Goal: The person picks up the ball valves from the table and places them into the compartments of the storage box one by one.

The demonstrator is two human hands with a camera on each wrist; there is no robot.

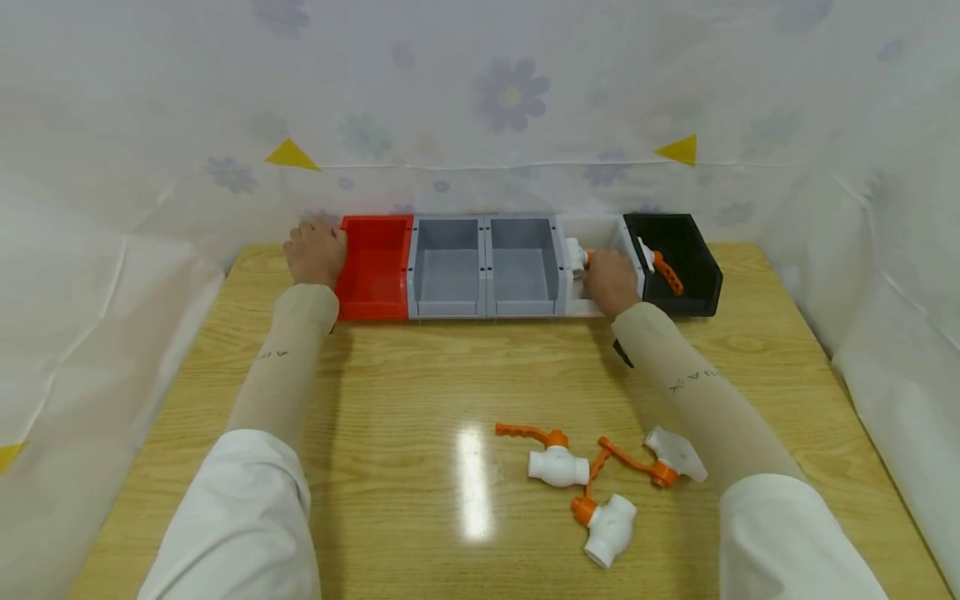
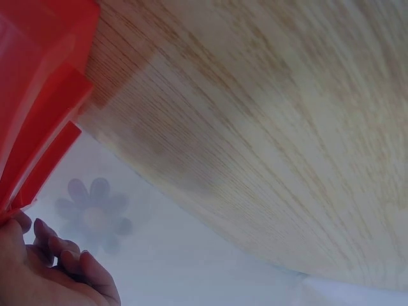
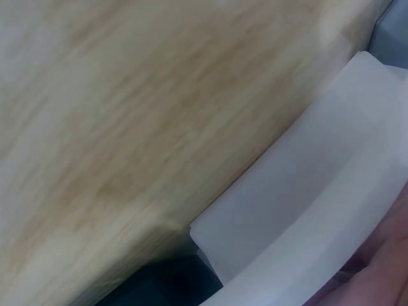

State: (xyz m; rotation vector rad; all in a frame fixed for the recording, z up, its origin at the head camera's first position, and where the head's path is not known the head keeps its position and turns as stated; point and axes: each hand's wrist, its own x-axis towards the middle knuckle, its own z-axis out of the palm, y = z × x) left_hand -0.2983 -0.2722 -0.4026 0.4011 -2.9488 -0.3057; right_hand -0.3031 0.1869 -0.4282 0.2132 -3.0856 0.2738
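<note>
Behind and to both sides, the scene is enclosed by a pale sheet (image 1: 450, 100) printed with faint flowers. Within it is set a wood-grained counter (image 1: 405, 383), on which a bright streak of light is reflected. Along its far edge five open bins are arranged side by side; from left to right are seen a red bin (image 1: 375, 267), a first grey bin (image 1: 447, 275), a second grey bin (image 1: 523, 271), a white bin (image 1: 588, 307) and a black bin (image 1: 697, 275). The person's arms are covered by white sleeves (image 1: 240, 517) and, toward the wrists, by beige sleeves (image 1: 277, 383) marked with dark lettering.

The left hand (image 1: 315, 252) is placed against the outer side of the red bin, its fingers loosely curled and released. The right hand (image 1: 612, 279) is lowered into the white bin, beside the orange handle of a white valve (image 1: 576, 257) that is contained there; the fingertips are concealed, and whether the handle is grasped cannot be told.

A second valve (image 1: 658, 262) is held in the black bin, near its left wall. Three more are laid on the counter: a left valve (image 1: 557, 462), a near valve (image 1: 610, 529) and a right valve (image 1: 671, 457). The handle ends of the latter two are brought close together; contact cannot be confirmed. Yellow triangles (image 1: 293, 156) are displayed on the sheet.
</note>
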